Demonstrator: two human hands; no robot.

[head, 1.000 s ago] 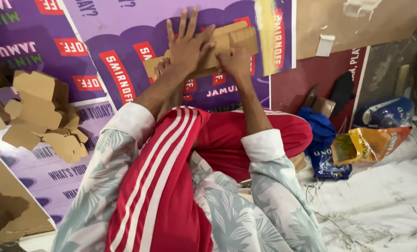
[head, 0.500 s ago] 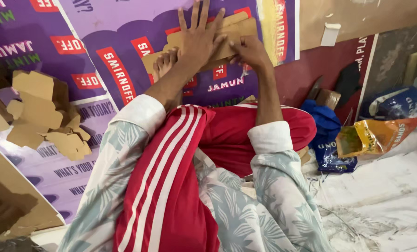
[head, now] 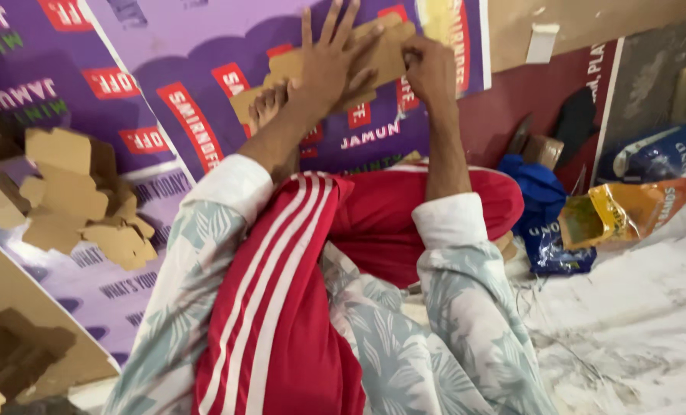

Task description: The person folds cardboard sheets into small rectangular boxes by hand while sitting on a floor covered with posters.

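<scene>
We saw a flat piece of brown cardboard lying on a large purple printed sheet at the far end of our reach, beyond a raised knee in red trousers with white stripes. The cardboard was plain, matte and tan, die-cut with notched, stepped edges, and it ran slantwise from a lower left end near a bare foot up to a squared right end close to the sheet's right border. Our left hand lay flat on its middle with the fingers spread wide, pressing it down against the sheet. Our right hand was closed in a fist-like grip at the piece's right end, the fingers curled on its edge, though we could not tell how much of the board sat inside the grip. Both forearms came out of pale leaf-patterned sleeves with white cuffs. To the left, on another purple sheet, lay a loose heap of similar brown cut-outs, well apart from the hands. To the right, beside the red leg, sat a blue cloth bundle, a yellow and orange plastic bag and a blue sack, resting by a dusty white floor.
</scene>
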